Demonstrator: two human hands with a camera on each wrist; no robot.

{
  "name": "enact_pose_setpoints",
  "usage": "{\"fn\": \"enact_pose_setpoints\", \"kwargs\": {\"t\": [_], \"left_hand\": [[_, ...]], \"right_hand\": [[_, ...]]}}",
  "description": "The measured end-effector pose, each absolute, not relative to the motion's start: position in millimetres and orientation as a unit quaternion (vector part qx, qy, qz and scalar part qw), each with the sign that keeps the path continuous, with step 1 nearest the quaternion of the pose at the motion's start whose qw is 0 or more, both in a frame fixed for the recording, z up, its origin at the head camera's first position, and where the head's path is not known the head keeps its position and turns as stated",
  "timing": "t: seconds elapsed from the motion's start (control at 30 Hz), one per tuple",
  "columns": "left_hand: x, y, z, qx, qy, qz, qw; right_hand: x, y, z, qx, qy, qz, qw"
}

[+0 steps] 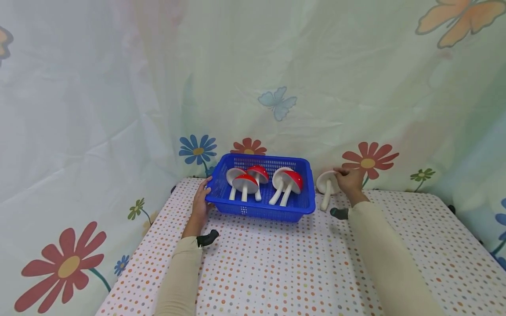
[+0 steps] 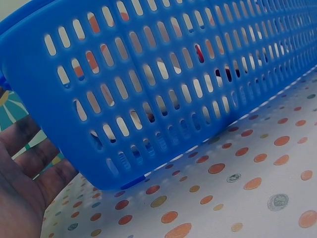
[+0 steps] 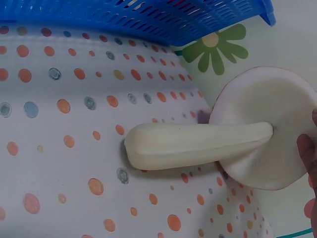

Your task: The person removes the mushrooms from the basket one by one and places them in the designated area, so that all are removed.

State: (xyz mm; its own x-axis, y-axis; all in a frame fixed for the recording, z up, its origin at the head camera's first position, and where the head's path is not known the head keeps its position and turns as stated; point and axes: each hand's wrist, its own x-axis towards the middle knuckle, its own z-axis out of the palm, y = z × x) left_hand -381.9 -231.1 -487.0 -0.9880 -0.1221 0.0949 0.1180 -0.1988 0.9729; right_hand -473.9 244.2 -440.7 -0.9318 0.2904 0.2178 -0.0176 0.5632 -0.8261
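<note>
A toy mushroom with a pale underside and a thick white stem stands just right of the blue basket. My right hand pinches its cap by the right edge. In the right wrist view the stem points left, close over the table, and the thumb lies on the cap's underside. My left hand rests against the basket's left end, fingers fairly straight along its wall. Several red-capped mushrooms with white stems lie inside the basket.
A dotted cloth covers the table. Behind it hangs a pale curtain printed with flowers and butterflies, close to the basket's far side. Dark bands sit at both wrists over beige sleeves.
</note>
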Motion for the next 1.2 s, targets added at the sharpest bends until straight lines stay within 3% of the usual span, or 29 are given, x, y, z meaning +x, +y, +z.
{"fn": "enact_pose_setpoints", "kwargs": {"t": [0.37, 0.77, 0.9, 1.2], "left_hand": [[-384, -230, -485, 0.009, -0.634, -0.768, 0.087], [-383, -231, -489, 0.014, -0.635, -0.767, 0.089], [-385, -232, -490, 0.007, -0.634, -0.768, 0.090], [-380, -231, -489, 0.008, -0.636, -0.767, 0.082]], "right_hand": [[-472, 251, -439, -0.048, -0.870, 0.475, 0.120], [-467, 256, -400, -0.009, -0.859, 0.502, 0.104], [-464, 246, -382, 0.014, -0.857, 0.504, 0.110], [-434, 202, -356, 0.104, -0.849, 0.514, 0.066]]}}
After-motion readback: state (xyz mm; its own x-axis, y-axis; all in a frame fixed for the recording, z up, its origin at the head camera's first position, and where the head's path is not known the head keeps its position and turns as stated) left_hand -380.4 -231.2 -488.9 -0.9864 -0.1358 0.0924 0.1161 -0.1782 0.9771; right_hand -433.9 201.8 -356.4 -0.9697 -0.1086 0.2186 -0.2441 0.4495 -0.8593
